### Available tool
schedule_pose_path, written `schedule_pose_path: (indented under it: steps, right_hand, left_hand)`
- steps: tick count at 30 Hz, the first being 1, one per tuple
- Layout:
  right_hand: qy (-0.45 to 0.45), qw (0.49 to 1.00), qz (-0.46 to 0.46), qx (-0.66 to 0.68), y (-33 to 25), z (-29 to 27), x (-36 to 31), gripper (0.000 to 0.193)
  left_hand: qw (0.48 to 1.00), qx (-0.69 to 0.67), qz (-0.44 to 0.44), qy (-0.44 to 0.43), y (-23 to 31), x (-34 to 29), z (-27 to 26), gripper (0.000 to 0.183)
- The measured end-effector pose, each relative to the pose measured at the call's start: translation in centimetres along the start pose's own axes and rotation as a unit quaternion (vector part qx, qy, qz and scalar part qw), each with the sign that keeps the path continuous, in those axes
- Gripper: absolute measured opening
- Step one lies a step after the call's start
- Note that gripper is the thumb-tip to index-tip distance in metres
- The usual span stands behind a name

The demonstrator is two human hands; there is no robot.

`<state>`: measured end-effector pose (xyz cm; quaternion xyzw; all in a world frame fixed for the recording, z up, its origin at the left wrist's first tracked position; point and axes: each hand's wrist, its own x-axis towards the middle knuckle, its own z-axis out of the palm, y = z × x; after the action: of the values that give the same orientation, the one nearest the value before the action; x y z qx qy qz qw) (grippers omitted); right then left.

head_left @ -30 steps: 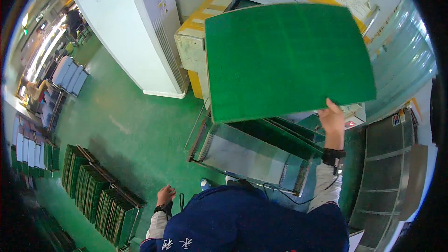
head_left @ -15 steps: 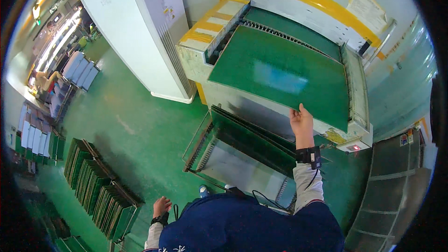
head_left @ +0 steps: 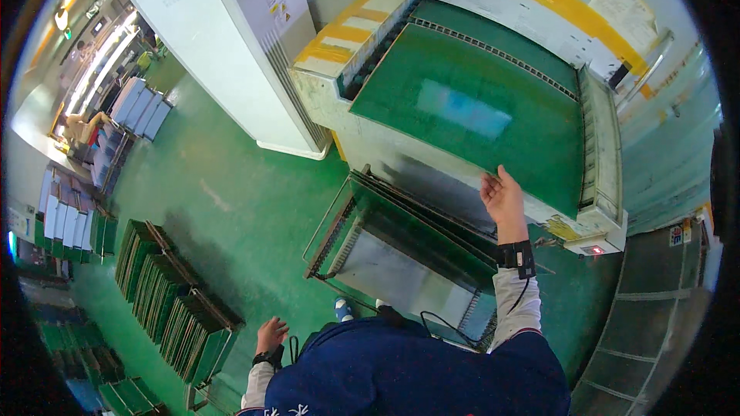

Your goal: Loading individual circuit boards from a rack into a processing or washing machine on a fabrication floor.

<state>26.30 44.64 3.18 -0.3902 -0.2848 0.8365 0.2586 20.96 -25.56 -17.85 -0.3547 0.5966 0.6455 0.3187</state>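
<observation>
A large glossy green panel (head_left: 478,115) lies flat on the roller bed of a white machine (head_left: 432,156) ahead of me. My right hand (head_left: 502,199) is raised at the panel's near edge, thumb and fingers apart, gripping nothing. Whether a fingertip still brushes the edge, I cannot tell. Low at my left side, my left hand (head_left: 271,334) hangs with loosely bent fingers and nothing in it. Between me and the machine stands a slotted rack (head_left: 333,239) holding several dark green panels (head_left: 416,219) on edge, leaning.
Another green panel (head_left: 493,38) lies farther in on the machine. A tall white cabinet-like unit (head_left: 231,54) stands left of it. Racks of upright green panels (head_left: 166,304) are on the floor at left. A dark panelled frame (head_left: 644,323) stands at right. A black cable (head_left: 447,327) hangs near my waist.
My right hand has come off the panel's near edge, its fingers parting. The panel has slid slightly farther onto the machine. My left hand stays low, and the view has shifted a little.
</observation>
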Motion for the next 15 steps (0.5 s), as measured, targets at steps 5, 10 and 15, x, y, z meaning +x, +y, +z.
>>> schedule_pose_path:
  steps: [5,10,15]
  right_hand:
    - [-0.021,1.000,-0.009,-0.012,-0.2,-0.1,0.4,0.035]
    - [-0.013,0.999,0.005,-0.030,0.3,-0.1,-0.6,0.037]
    - [-0.107,0.972,0.023,-0.209,2.3,1.8,-4.8,0.037]
  left_hand:
    - [0.998,0.037,0.048,-0.033,-1.5,1.6,-0.9,0.041]
    - [0.996,0.064,0.045,-0.040,-0.9,0.7,0.3,0.040]
    - [1.000,0.010,0.000,-0.003,-0.6,-0.9,1.7,0.040]
